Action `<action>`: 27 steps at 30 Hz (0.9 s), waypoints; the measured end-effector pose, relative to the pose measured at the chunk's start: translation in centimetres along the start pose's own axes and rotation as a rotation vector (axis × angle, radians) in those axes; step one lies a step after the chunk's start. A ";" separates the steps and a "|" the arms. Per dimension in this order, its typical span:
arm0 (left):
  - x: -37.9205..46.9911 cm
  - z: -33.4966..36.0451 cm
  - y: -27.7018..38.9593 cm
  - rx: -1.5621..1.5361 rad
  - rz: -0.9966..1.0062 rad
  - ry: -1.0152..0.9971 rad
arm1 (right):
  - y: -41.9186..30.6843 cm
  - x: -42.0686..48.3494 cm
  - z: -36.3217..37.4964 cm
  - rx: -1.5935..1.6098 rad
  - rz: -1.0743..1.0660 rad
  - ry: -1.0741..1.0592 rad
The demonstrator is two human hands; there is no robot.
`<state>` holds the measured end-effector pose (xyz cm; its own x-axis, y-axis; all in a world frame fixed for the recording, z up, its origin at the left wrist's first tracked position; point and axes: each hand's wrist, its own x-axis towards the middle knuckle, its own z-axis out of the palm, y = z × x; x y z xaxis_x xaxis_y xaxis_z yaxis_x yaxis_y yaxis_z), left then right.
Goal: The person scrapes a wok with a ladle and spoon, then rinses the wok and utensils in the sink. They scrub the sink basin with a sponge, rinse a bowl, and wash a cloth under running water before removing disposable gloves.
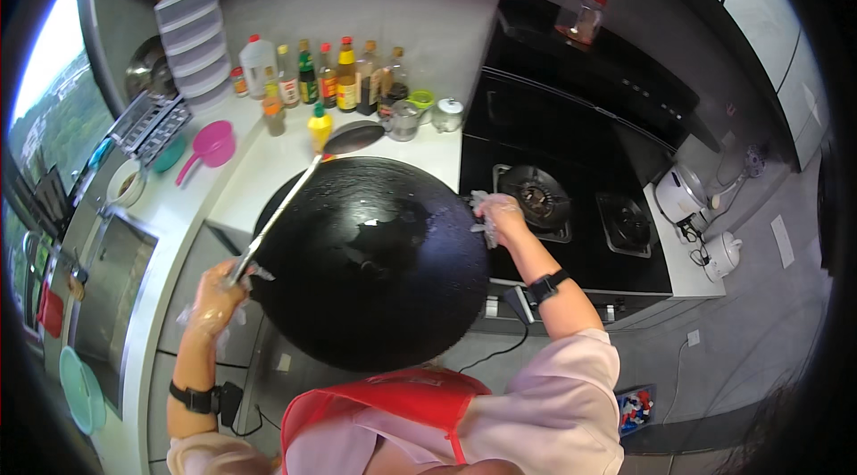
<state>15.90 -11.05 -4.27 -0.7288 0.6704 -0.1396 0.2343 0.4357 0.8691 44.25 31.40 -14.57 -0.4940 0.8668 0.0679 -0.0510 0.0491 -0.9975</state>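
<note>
A large black wok (375, 274) is held up in front of me, its wet, shiny inside facing me. My left hand (217, 304), in a clear plastic glove, grips the metal handle of a long ladle (288, 200). The ladle's dark bowl rises past the wok's far rim, over the counter. That same hand is at the wok's left edge; whether it also grips a wok handle there is hidden. At the wok's right rim, my gloved right hand (499, 214) is closed on the edge or its handle, beside the gas burner (535, 200).
Several sauce bottles (346, 76) line the white counter behind the wok, with a glass jar (447, 115) nearby. Leftward are a pink dipper (213, 143) and a sink (110, 294). A second burner (624, 224) and a rice cooker (679, 190) stand right.
</note>
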 end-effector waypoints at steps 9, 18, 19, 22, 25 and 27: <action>17.1 23.0 11.6 0.027 0.253 -0.374 | 1.1 6.4 -27.4 -0.123 0.067 0.405; 25.7 36.4 20.0 0.133 0.280 -0.467 | -1.1 12.0 -38.0 -0.085 0.162 0.664; 26.4 37.2 20.5 0.128 0.272 -0.477 | -1.3 12.5 -38.5 -0.062 0.170 0.651; 28.1 39.3 21.2 0.152 0.294 -0.489 | -1.7 14.1 -39.8 -0.070 0.180 0.683; 29.1 40.6 21.5 0.174 0.306 -0.507 | -1.5 15.1 -41.0 -0.125 0.248 0.681; 29.5 41.1 21.7 0.215 0.344 -0.528 | -1.1 15.5 -41.6 -0.059 0.205 0.656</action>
<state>25.96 42.86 -8.99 -0.1890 0.9730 -0.1324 0.5605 0.2176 0.7990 72.80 65.46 -13.26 0.1401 0.9816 -0.1294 0.0442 -0.1367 -0.9896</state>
